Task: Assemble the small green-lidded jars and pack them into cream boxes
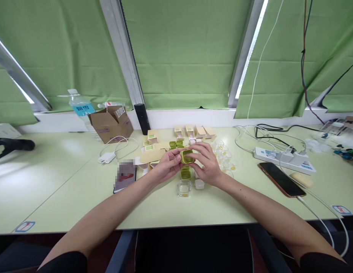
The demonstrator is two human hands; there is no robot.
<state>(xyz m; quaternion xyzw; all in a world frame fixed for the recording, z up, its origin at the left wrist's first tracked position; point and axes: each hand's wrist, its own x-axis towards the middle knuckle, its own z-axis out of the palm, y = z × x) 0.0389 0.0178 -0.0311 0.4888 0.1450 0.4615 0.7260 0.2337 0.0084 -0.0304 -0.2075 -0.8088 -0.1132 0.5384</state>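
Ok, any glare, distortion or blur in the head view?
Head view: glare whitens the table at far left; the window gap right of centre looks blown out; wide-angle distortion seems to splay the window posts; pixelation covers part of the left phone; the held green box shows no obvious blur.

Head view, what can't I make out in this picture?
- Green cup, head view: parts of its sides, hidden by the left hand and right hand.
- Clear cups, head view: exact count, as they overlap and the right hand is in front.
- Left phone, head view: screen content, blurred by pixelation.
- Black object, head view: its far end, cut off by the left edge.
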